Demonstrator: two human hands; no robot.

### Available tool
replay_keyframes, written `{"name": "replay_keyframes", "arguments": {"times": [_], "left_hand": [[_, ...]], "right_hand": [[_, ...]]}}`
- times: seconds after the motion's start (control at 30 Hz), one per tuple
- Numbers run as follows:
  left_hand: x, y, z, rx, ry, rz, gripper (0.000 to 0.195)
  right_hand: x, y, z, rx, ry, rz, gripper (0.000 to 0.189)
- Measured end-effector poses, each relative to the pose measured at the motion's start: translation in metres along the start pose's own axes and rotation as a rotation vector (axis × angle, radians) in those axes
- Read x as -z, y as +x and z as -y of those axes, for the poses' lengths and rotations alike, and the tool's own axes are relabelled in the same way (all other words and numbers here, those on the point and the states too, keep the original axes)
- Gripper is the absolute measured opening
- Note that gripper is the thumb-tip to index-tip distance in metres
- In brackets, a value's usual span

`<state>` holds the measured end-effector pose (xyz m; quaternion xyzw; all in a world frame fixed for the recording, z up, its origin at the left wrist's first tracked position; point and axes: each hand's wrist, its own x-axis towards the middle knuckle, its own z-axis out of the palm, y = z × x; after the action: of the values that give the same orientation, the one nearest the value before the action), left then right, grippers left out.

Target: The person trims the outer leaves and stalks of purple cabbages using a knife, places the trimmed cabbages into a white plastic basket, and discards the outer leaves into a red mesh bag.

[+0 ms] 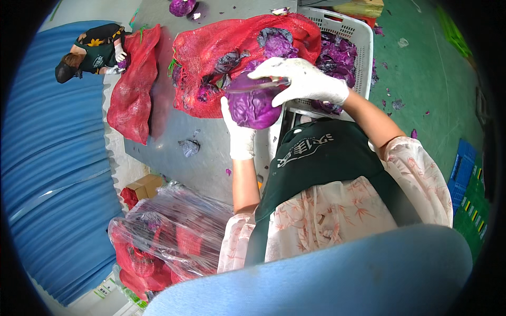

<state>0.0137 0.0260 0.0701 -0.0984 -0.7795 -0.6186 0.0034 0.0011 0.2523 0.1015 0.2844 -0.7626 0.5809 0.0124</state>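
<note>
A head of red cabbage (256, 106) rests in my left hand (240, 136), whose white-gloved fingers support its side and underside. My right hand (306, 81), also gloved in white, is closed around a knife, and the blade (257, 87) lies across the upper part of the cabbage. Just beyond my hands, a red mesh sack (213, 39) lies on its side with several red cabbages in and around it. To the right of the sack stands a white plastic crate (365, 47) holding purple cabbage leaves (336, 59).
A co-worker (93, 51) handles a cabbage beside another red mesh sack (134, 87) at the upper left. Plastic-wrapped red sacks (170, 237) and a cardboard box (146, 186) stand lower left. Loose leaves (189, 147) lie on the grey surface; scraps dot the green floor (427, 91).
</note>
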Motion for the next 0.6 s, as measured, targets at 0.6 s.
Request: {"name": "replay_keyframes", "arguments": {"times": [0.6], "left_hand": [[-0.030,0.018,-0.008,0.470,-0.813,-0.229,0.068]], "right_hand": [[-0.008,0.000,0.002,-0.410,-0.050,-0.151,0.030]]}}
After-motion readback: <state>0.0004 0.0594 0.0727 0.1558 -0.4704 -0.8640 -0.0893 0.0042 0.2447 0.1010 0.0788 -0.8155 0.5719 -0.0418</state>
